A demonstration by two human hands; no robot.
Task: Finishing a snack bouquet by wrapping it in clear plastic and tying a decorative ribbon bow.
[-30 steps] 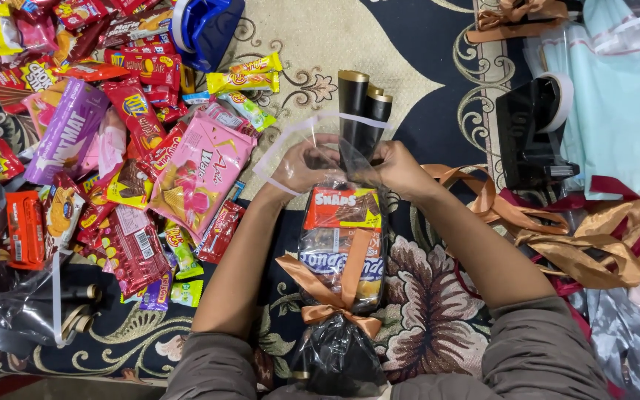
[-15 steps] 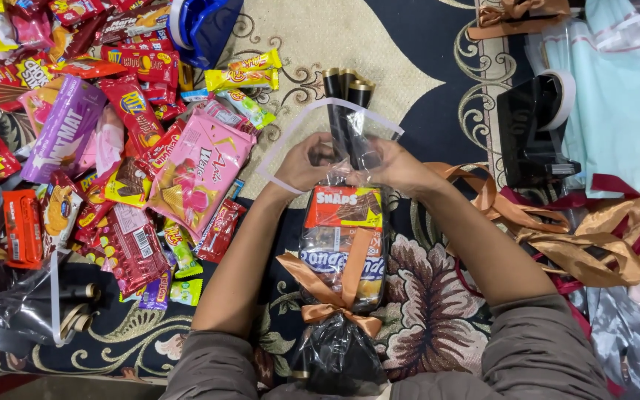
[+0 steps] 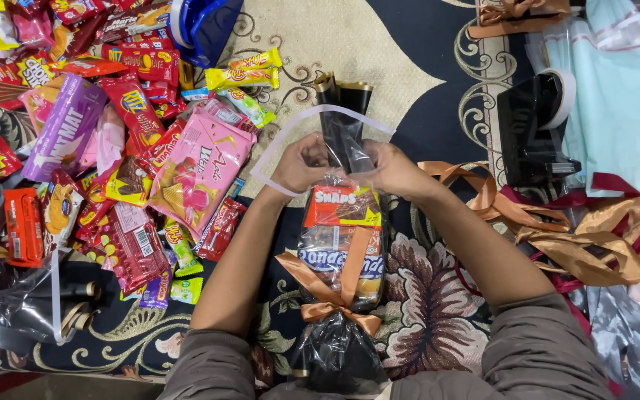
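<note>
Patterned carpet (image 3: 438, 326) in dark blue, cream and floral print is serving as the floor surface, and the person is sitting on it with both forearms extending forward. At the centre, a clear gift bag (image 3: 341, 244) packed with snack packets is lying lengthwise between the forearms, its lower part lined in black plastic and tied with a copper ribbon bow (image 3: 331, 300). The left hand (image 3: 301, 163) and the right hand (image 3: 394, 169) are both closing around the neck of the bag just above the packets, fingers curling inward and pinching the plastic on either side. Between the two hands, a bundle of black plastic tubes with gold ends (image 3: 342, 115) is standing out of the bag opening, pointing away from the person. A loose flap of clear plastic with a white edge (image 3: 283, 152) is fanning out around the hands. To the left of the left forearm, a pink wafer packet (image 3: 198, 174) is lying at the near edge of a large heap of assorted snack packets (image 3: 90, 148), which includes a purple packet (image 3: 64, 130) and a red packet (image 3: 131, 248). To the right of the right forearm, loose copper ribbons (image 3: 579, 244) are trailing across the carpet, near a black tape dispenser (image 3: 531, 133). Further right, pale blue plastic bags (image 3: 620, 96) are lying stacked. A blue container (image 3: 205, 26) is sitting beyond the snack heap.
</note>
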